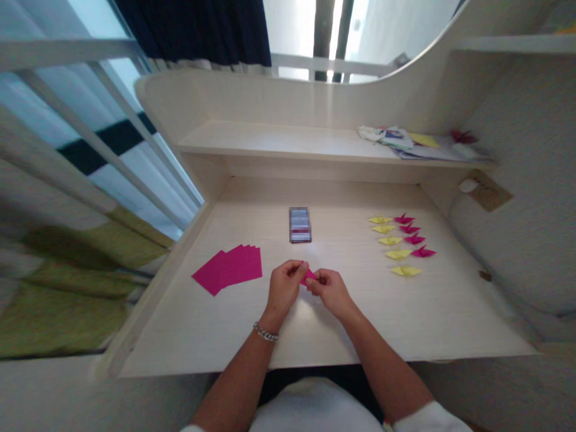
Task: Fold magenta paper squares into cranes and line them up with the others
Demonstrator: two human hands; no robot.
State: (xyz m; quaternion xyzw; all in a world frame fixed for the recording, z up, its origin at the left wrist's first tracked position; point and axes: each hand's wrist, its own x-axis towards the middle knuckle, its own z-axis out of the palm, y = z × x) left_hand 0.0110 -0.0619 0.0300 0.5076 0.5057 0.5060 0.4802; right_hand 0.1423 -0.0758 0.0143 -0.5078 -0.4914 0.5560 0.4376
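Note:
Both of my hands meet over the middle of the pale wooden desk [189,324]. Between them is a small folded piece of magenta paper [308,276]. My left hand [286,284], with a metal bracelet on its wrist, pinches the piece from the left. From the right, my right hand [330,290] grips it with closed fingers. Most of the piece is hidden by my fingers.
A fanned stack of magenta paper squares [230,268] lies to the left. A small dark object [300,225] sits behind my hands. Folded yellow figures [396,243] and magenta figures [413,234] stand in two rows at the right. Papers [416,144] lie on the upper shelf.

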